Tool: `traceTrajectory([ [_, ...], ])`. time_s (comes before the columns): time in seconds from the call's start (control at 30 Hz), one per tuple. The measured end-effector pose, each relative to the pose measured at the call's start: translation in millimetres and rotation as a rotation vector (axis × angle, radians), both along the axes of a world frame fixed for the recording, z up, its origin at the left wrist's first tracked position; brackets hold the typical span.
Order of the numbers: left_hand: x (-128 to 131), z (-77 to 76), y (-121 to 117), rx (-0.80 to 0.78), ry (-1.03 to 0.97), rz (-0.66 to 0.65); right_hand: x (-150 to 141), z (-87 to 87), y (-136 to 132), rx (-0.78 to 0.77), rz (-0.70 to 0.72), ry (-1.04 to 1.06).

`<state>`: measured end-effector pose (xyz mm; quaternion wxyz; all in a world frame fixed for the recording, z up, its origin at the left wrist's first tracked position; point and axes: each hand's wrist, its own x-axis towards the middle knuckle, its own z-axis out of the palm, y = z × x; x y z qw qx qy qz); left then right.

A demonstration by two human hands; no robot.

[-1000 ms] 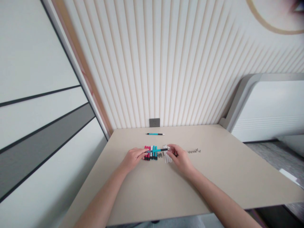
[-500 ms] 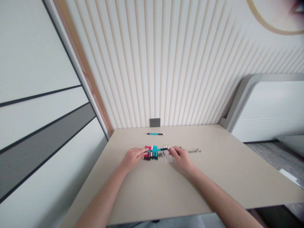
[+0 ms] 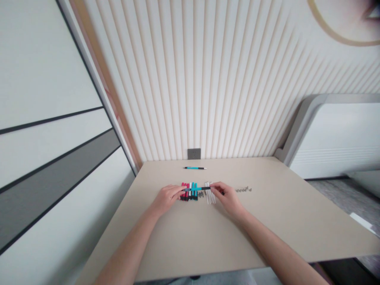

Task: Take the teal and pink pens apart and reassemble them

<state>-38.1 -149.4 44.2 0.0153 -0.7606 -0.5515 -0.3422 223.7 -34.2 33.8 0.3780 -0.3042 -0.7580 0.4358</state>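
Head view: left (image 3: 168,197) and right hands (image 3: 228,199) still clamped on 1 teal mechanical pencil (image 3: 196,189), apparently unshifted.

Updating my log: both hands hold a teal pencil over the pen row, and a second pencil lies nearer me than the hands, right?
No: in the head view, the second pencil lies beyond the left hand and right hand, near the wall socket.

1. The near mechanical pencil (image 3: 198,189) is teal and black.
2. The far mechanical pencil (image 3: 194,168) is teal with a dark tip.
3. The pen barrels (image 3: 189,191) run red, white, teal, with black ends.
4. The tubes (image 3: 210,193) look clear; the screws (image 3: 243,190) are grey.
5. The counter (image 3: 237,221) is beige; the wall panel (image 3: 208,79) has cream vertical stripes.
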Motion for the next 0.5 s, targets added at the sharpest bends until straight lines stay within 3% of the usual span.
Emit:
traceTrajectory([
  [0.3, 4.0, 5.1, -1.6, -0.069, -0.070, 0.002, -1.0, -2.2, 0.3, 0.023, 0.039, 0.104],
  [0.5, 3.2, 3.1, -2.0, -0.125, -0.130, 0.003, -0.1, -1.7, 1.6, 0.119, -0.028, 0.125],
])
